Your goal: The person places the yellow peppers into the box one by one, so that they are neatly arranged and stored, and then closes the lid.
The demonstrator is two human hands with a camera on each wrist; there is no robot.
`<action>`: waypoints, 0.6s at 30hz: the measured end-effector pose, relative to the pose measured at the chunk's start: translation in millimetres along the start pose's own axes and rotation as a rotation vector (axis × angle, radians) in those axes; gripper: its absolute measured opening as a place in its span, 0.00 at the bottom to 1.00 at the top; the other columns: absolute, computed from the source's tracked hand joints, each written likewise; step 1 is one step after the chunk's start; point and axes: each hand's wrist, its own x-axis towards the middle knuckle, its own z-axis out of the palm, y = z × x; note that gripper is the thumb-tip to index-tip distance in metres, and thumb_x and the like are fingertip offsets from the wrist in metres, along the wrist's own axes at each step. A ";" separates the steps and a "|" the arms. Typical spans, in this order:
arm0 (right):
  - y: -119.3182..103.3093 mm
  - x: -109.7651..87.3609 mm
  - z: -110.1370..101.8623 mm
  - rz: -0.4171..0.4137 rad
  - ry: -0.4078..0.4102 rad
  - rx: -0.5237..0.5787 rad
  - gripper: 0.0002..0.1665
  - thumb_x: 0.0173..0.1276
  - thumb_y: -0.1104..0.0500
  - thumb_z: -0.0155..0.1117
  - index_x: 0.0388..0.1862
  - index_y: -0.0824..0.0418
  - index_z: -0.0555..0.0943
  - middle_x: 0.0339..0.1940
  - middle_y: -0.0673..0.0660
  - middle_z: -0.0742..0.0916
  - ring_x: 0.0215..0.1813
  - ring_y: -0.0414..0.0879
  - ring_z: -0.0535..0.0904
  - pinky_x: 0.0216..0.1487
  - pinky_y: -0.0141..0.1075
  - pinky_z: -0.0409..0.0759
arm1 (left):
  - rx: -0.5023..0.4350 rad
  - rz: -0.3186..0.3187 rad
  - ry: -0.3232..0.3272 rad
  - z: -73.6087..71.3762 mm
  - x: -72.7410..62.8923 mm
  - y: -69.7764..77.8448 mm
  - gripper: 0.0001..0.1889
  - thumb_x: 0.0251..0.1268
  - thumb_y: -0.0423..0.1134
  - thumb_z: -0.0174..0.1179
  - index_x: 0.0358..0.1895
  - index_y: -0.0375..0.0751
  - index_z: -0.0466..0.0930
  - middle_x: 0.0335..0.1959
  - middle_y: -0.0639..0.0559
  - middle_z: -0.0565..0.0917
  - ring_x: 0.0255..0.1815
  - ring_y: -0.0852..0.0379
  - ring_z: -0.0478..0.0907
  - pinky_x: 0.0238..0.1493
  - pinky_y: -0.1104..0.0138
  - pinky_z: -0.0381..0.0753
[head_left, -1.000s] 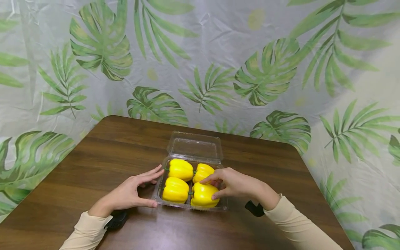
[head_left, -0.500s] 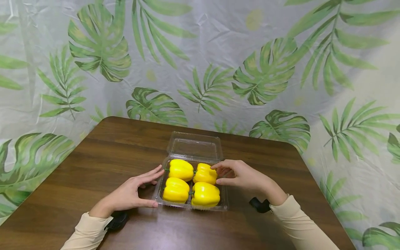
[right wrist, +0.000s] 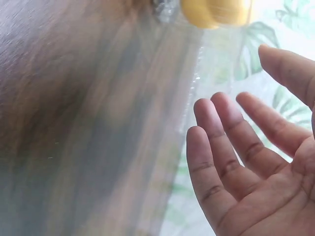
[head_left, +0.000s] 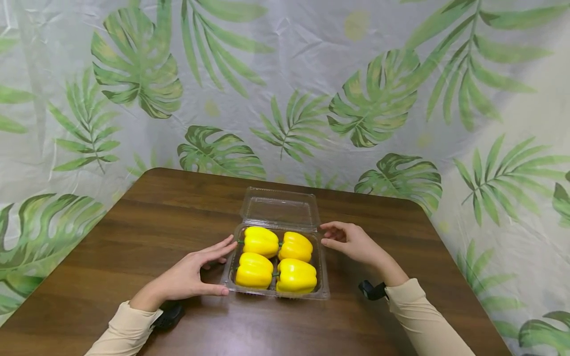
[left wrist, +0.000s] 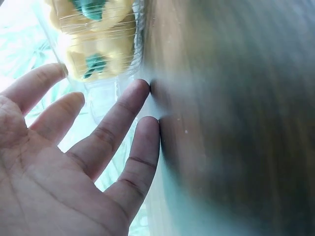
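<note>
Several yellow bell peppers lie in a clear plastic clamshell box (head_left: 324, 277), arranged in two rows. A back-left pepper (head_left: 261, 242) and a front-left pepper (head_left: 254, 271) sit beside a back-right pepper (head_left: 296, 246) and a front-right pepper (head_left: 296, 276). The box's lid (head_left: 280, 207) is folded back, away from the person. My left hand (head_left: 189, 274) is spread along the left side, thumb at the near corner and fingertips at the rim. Just off the right rim, my right hand (head_left: 354, 242) holds nothing, its fingers loosely bent; the right wrist view shows its bare palm (right wrist: 275, 196).
The box stands on a dark wooden table (head_left: 178, 212) with rounded far corners. A leaf-patterned curtain (head_left: 303, 59) hangs behind it. Each wrist carries a black strap-on camera, such as the right camera (head_left: 372, 290).
My right hand has let go of the front-right pepper and moved right and back, out past the box's right rim. The left hand stays at the left side.
</note>
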 end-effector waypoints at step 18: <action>32.1 9.2 8.5 0.071 -0.022 0.215 0.36 0.84 0.50 0.62 0.81 0.67 0.69 0.59 0.67 0.88 0.56 0.56 0.88 0.52 0.43 0.89 | -0.156 -0.078 -0.026 -26.4 41.4 -23.9 0.43 0.76 0.46 0.68 0.85 0.36 0.58 0.70 0.34 0.83 0.52 0.53 0.91 0.49 0.67 0.86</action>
